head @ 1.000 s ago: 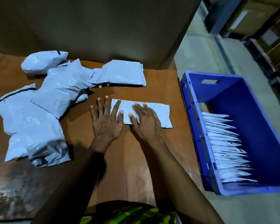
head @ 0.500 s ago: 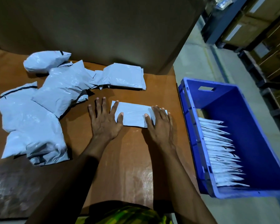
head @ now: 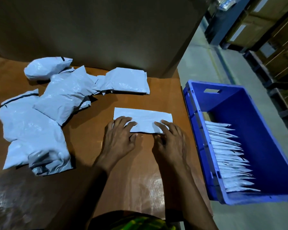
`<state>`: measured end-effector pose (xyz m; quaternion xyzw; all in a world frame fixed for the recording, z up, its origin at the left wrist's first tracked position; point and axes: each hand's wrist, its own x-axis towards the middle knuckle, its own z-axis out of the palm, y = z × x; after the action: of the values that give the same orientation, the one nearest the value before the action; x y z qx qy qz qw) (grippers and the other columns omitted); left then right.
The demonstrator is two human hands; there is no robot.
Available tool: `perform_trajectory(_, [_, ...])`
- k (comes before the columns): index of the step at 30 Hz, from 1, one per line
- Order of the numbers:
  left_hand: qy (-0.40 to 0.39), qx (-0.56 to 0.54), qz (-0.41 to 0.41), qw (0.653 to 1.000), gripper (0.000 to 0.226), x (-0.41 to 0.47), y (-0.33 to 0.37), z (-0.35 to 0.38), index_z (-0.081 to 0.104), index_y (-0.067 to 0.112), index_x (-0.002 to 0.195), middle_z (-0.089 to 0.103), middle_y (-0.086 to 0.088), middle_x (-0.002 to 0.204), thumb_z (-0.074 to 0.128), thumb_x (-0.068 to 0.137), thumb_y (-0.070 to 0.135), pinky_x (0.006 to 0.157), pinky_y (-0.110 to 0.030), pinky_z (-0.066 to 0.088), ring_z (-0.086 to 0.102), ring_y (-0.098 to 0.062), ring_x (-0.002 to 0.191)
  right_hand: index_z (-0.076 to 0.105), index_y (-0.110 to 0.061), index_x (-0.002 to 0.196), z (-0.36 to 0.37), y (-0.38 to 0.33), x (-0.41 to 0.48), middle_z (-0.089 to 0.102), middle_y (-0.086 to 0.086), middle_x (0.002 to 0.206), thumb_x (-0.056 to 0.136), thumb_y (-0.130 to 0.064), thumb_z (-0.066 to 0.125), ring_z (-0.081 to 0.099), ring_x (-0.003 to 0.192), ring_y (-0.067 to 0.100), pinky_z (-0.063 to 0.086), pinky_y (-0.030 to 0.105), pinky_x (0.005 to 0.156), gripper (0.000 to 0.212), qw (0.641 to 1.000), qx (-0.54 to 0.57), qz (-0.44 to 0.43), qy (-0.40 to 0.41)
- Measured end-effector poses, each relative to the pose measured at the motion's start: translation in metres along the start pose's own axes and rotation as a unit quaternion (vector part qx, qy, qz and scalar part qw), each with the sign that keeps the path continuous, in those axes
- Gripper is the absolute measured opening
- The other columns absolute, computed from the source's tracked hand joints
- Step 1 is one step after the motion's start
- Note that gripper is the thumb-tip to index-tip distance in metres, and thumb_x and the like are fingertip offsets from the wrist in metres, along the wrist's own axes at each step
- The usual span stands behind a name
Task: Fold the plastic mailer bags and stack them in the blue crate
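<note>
on the brown tabletop, a folded pale-grey plastic mailer lies beside the blue plastic crate (folded bags inside). left hand and right hand, palms down, fingers relaxed, press its near edge.

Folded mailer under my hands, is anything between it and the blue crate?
Nothing visible. Only table lies between the folded mailer and the blue crate, whose open top has room beside the stacked bags.

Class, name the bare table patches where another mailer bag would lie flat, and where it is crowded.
Free: the table between left hand, right hand and near edge; the strip between folded mailer and far bag. Crowded: left side, under the bag pile.
</note>
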<state>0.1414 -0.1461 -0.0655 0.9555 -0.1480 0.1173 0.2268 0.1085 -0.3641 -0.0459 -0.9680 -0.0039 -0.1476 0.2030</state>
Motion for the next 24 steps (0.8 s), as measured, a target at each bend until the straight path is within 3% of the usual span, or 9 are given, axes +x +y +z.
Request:
perform_trajectory(5, [0.06,-0.008,-0.011,0.998,0.029,0.001,-0.01,0.0,0.073,0.025,0.112,0.067,0.003,0.125,0.079,0.086,0.017,0.092,-0.045,0.039,0.057,-0.025,0.124,0.067,-0.027,0.131,0.006,0.011,0.002,0.062,-0.005,0.138,0.084,0.001,0.064,0.054,0.13,0.021,0.049,0.048,0.102,0.055,0.996,0.048,0.012,0.068])
perform_trajectory(8, [0.095,-0.015,0.015,0.995,0.016,0.01,-0.014,-0.008,0.074,0.021,0.111,0.07,0.002,0.112,0.068,0.097,0.017,0.087,-0.043,0.038,0.063,-0.026,0.113,0.069,-0.021,0.131,0.003,0.017,0.01,0.065,0.001,0.13,0.087,0.008,0.064,0.059,0.121,0.024,0.052,0.045,0.093,0.053,0.993,0.072,-0.018,0.091])
perform_trajectory(11, [0.148,-0.026,0.031,0.988,0.018,0.028,-0.008,-0.034,0.072,0.016,0.112,0.071,-0.001,0.104,0.058,0.103,0.022,0.087,-0.043,0.037,0.063,-0.027,0.1,0.068,-0.017,0.131,-0.016,0.008,0.026,0.065,0.003,0.124,0.1,-0.003,0.06,0.06,0.114,0.022,0.05,0.034,0.091,0.035,0.984,0.128,-0.039,0.119])
perform_trajectory(13, [0.163,-0.084,-0.001,0.983,0.02,0.041,-0.003,-0.055,0.072,0.018,0.113,0.072,0.002,0.107,0.056,0.105,0.028,0.09,-0.043,0.039,0.061,-0.021,0.1,0.065,-0.017,0.132,-0.033,0.0,0.04,0.065,-0.001,0.126,0.107,-0.017,0.055,0.059,0.116,0.013,0.048,0.023,0.092,0.027,0.974,0.188,-0.015,0.13])
perform_trajectory(17, [0.088,-0.174,-0.058,0.979,0.015,0.069,-0.016,-0.055,0.071,0.024,0.112,0.072,0.008,0.106,0.062,0.102,0.03,0.095,-0.043,0.046,0.063,-0.019,0.106,0.065,-0.026,0.126,-0.04,0.007,0.069,0.067,-0.013,0.113,0.109,-0.03,0.054,0.062,0.1,-0.001,0.047,0.02,0.078,0.021,0.968,0.242,0.05,0.037])
perform_trajectory(19, [0.021,-0.13,-0.075,0.988,0.013,0.071,-0.025,-0.034,0.073,0.023,0.11,0.071,0.006,0.106,0.063,0.101,0.025,0.097,-0.045,0.041,0.059,-0.023,0.109,0.067,-0.025,0.125,-0.026,0.016,0.075,0.066,-0.01,0.105,0.108,-0.029,0.056,0.061,0.088,-0.002,0.044,0.02,0.072,0.021,0.975,0.206,0.075,-0.021])
perform_trajectory(21, [0.0,-0.011,-0.071,0.997,0.016,0.063,-0.028,-0.013,0.074,0.02,0.113,0.07,-0.003,0.113,0.063,0.101,0.02,0.096,-0.046,0.037,0.055,-0.029,0.111,0.068,-0.022,0.128,-0.01,0.016,0.071,0.066,0.001,0.116,0.105,-0.025,0.062,0.063,0.104,0.013,0.046,0.023,0.083,0.024,0.991,0.108,0.076,-0.015])
perform_trajectory(22, [0.01,0.018,-0.056,0.998,0.02,0.058,-0.027,-0.004,0.074,0.017,0.117,0.069,-0.008,0.118,0.062,0.101,0.017,0.098,-0.046,0.039,0.055,-0.032,0.115,0.068,-0.021,0.129,-0.001,0.012,0.065,0.064,0.006,0.125,0.103,-0.024,0.064,0.06,0.117,0.023,0.047,0.031,0.094,0.027,0.997,0.048,0.062,0.002])
perform_trajectory(24, [0.038,0.013,-0.01,0.999,0.032,0.048,-0.017,0.005,0.066,0.011,0.133,0.061,-0.016,0.14,0.051,0.105,0.018,0.114,-0.05,0.037,0.05,-0.036,0.135,0.067,-0.02,0.131,0.01,-0.008,0.055,0.06,0.008,0.138,0.101,-0.022,0.063,0.051,0.131,0.028,0.04,0.043,0.107,0.03,0.999,0.007,0.006,0.034])
